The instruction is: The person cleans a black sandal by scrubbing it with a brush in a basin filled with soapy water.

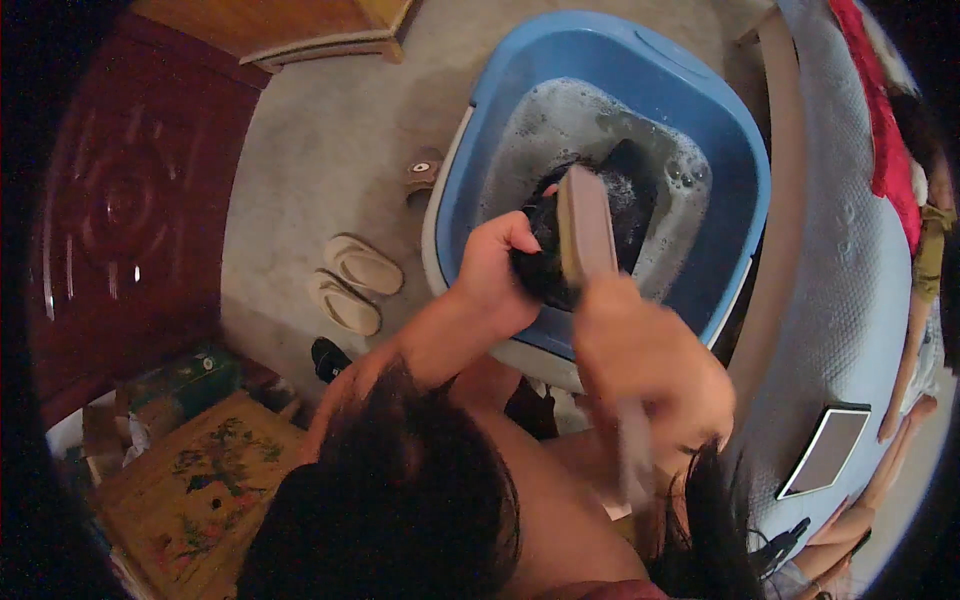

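Note:
My left hand (495, 275) is closed around a wet black item (630, 235), its thumb on the near side and a fingertip showing at the far side. The item's kind is hard to make out; it looks like a shoe or folded cloth. My right hand (650, 365), blurred by motion, grips the handle of a scrubbing brush (590, 225) with a pale pinkish back and yellowish bristles. The bristle side lies against the black item. Both hands are over the near part of a blue plastic tub (700, 85) holding grey, soapy water (545, 110).
Beige slippers (362, 265) and a brown slipper (424, 168) lie on the concrete floor left of the tub. At right is a bed (835, 300) with a tablet (828, 450) and another person's limbs (850, 525). A painted wooden surface (215, 490) stands at lower left.

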The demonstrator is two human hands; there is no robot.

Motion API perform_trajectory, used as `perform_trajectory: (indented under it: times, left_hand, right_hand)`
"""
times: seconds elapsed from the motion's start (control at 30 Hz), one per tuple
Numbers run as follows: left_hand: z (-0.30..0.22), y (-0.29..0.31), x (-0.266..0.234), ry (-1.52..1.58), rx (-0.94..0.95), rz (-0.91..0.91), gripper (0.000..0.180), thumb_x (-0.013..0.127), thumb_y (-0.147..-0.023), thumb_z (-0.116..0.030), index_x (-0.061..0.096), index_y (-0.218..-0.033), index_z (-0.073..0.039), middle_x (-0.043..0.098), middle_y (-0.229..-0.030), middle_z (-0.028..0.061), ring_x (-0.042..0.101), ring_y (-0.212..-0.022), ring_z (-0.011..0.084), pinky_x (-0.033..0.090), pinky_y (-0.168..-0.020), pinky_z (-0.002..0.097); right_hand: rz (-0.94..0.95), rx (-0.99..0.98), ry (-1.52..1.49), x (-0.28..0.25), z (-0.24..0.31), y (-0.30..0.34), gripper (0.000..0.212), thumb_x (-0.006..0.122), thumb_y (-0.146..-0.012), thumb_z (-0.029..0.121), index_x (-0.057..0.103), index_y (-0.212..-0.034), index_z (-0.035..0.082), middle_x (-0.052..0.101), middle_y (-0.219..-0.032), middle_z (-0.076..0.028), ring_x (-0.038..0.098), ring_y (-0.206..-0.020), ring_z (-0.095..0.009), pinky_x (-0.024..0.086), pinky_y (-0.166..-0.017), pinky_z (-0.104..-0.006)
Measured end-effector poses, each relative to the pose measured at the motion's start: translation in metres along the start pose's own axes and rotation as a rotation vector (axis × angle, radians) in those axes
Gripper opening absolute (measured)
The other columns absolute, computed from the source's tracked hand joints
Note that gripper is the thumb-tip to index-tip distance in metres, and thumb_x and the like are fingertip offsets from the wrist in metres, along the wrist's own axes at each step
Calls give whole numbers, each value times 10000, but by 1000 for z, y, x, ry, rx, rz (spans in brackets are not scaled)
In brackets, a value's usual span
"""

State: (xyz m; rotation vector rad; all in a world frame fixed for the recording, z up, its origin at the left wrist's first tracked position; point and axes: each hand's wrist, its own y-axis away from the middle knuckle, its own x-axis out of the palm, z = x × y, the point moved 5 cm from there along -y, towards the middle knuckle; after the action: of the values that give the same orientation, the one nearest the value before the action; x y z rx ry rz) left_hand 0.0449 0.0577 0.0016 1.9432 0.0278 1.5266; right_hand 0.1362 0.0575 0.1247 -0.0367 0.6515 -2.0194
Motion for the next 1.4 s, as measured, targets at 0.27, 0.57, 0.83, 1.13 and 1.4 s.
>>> perform_trajectory:
  times: [0.27, 0.57, 0.83, 1.13, 1.4]
  left_hand:
    - [-3, 0, -6, 7, 99, -22, 471, 428, -601, -219, 522, -991, 27, 584, -940, 170, 561, -875, 304, 428, -841, 426]
    - [-4, 5, -15, 151, 4, 262, 386, 432, -580, -183, 574, -886, 6, 601, -825, 138, 576, -791, 302, 467, -745, 417]
    - [-6, 18, -10, 280, -63, -175, 448, 438, -582, -216, 541, -959, 4, 595, -907, 170, 572, -764, 299, 463, -751, 413]
    - [-6, 2, -26, 99, 65, 76, 410, 433, -581, -190, 560, -927, -10, 595, -855, 159, 568, -806, 303, 452, -787, 404]
    - [0, -4, -9, 128, -48, 9, 500, 436, -570, -201, 531, -1016, 2, 583, -947, 174, 561, -873, 328, 433, -831, 433]
  right_hand:
    - [-90, -148, -285, -3, -20, 1, 275, 593, -745, 244, 446, -559, 106, 459, -599, -33, 471, -585, -194, 283, -559, -333]
    - [390, -52, -224, 8, 23, -7, 219, 649, -626, 167, 447, -591, 89, 467, -642, -58, 450, -609, -254, 306, -604, -362]
    - [3, 130, 127, 15, -46, -20, 197, 650, -597, 89, 455, -576, 103, 473, -624, -52, 459, -617, -261, 296, -617, -386]
    - [305, -26, -156, 17, 11, -9, 277, 541, -785, 292, 465, -593, 107, 466, -616, -41, 468, -591, -252, 300, -622, -377]
    - [58, 187, 173, -1, -26, -11, 212, 627, -635, 206, 450, -605, 93, 458, -639, -39, 457, -656, -264, 303, -628, -367]
